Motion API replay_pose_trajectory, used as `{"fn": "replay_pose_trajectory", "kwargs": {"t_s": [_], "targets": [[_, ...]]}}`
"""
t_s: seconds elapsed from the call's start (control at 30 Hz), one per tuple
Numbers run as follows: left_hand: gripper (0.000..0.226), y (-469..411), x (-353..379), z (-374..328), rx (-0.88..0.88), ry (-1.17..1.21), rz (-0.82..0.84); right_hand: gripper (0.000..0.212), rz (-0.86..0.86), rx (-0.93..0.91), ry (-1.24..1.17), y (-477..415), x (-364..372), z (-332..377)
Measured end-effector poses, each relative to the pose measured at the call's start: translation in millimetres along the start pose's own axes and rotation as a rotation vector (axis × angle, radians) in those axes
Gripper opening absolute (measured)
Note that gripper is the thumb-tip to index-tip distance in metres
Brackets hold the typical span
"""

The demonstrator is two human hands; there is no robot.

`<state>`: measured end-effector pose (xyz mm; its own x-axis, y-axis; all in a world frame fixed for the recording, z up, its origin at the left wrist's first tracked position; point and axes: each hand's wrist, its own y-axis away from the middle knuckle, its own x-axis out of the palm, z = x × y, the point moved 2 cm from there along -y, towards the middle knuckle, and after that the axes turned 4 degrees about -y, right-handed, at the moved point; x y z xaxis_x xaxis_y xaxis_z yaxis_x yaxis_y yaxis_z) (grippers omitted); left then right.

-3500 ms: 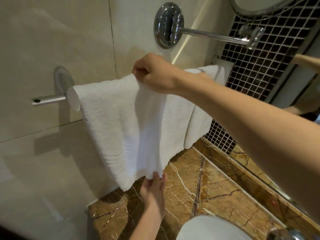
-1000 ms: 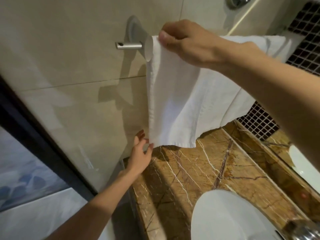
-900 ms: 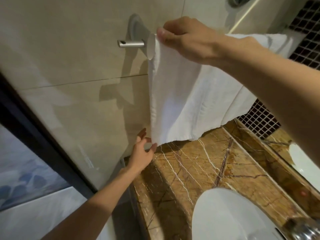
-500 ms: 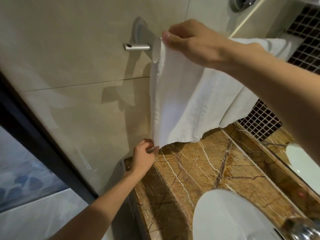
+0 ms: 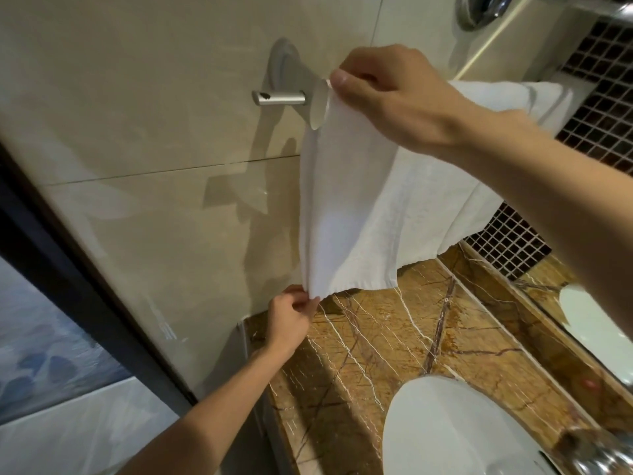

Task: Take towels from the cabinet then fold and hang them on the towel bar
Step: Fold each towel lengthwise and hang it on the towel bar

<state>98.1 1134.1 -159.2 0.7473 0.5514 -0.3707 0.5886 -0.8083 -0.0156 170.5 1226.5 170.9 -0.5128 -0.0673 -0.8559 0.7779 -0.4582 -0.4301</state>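
Note:
A white towel (image 5: 359,207) hangs over the towel bar (image 5: 279,97), whose metal end sticks out to the left on the beige tiled wall. My right hand (image 5: 394,94) pinches the towel's top left corner at the bar. My left hand (image 5: 291,315) pinches the towel's bottom left corner just above the counter. The towel's left edge runs taut between the two hands. The rest of the bar is hidden under the towel.
A brown marble counter (image 5: 394,341) lies below with a white sink basin (image 5: 455,430) and a chrome tap (image 5: 596,454) at bottom right. A dark mosaic wall (image 5: 603,114) and a mirror edge stand at right. A chrome fitting (image 5: 479,8) is mounted above.
My left hand went from open fingers beside the towel's lower corner to pinching that corner. My right hand stays at the top corner. The towel's left edge has straightened.

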Motion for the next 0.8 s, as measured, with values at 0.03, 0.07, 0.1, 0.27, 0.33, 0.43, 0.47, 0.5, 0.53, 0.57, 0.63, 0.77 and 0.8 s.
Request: {"fn": "replay_pose_trajectory", "kwargs": {"t_s": [0.03, 0.07, 0.1, 0.27, 0.33, 0.43, 0.47, 0.5, 0.53, 0.57, 0.63, 0.77, 0.8], "targets": [[0.014, 0, 0, 0, -0.004, -0.008, -0.017, 0.029, -0.009, -0.022, 0.012, 2, 0, -1], [0.015, 0, 0, 1, -0.004, -0.006, -0.035, 0.031, -0.015, -0.038, 0.026, 3, 0, -2], [0.014, 1, -1, 2, -0.008, 0.007, -0.053, 0.034, -0.02, -0.046, 0.034, 4, 0, -2], [0.013, 2, -4, 7, -0.104, 0.161, -0.088, 0.037, -0.032, -0.051, 0.04, 2, 1, -5], [0.011, 3, -5, 7, -0.111, 0.188, -0.074, 0.037, -0.033, -0.045, 0.039, 1, 2, -6], [0.012, 5, -4, 5, -0.108, 0.241, -0.038, 0.037, -0.022, -0.032, 0.041, 1, 2, -6], [0.016, 6, -4, 5, -0.108, 0.279, -0.025, 0.037, -0.018, -0.027, 0.04, 1, 2, -6], [0.019, 7, -2, 5, -0.111, 0.326, -0.02, 0.036, -0.017, -0.022, 0.037, 1, 2, -6], [0.021, 6, -1, 6, -0.115, 0.361, -0.024, 0.035, -0.016, -0.019, 0.034, 1, 1, -6], [0.024, 6, 0, 6, -0.115, 0.38, -0.035, 0.035, -0.014, -0.018, 0.033, 1, 1, -6], [0.033, 6, 1, 5, -0.114, 0.383, -0.054, 0.035, -0.011, -0.015, 0.035, 0, 2, -5], [0.05, 4, 6, 6, -0.117, 0.385, 0.014, 0.035, -0.006, -0.005, 0.029, -1, 3, -6], [0.05, 3, 7, 6, -0.103, 0.347, 0.028, 0.035, -0.004, -0.005, 0.028, -1, 3, -6]]}}
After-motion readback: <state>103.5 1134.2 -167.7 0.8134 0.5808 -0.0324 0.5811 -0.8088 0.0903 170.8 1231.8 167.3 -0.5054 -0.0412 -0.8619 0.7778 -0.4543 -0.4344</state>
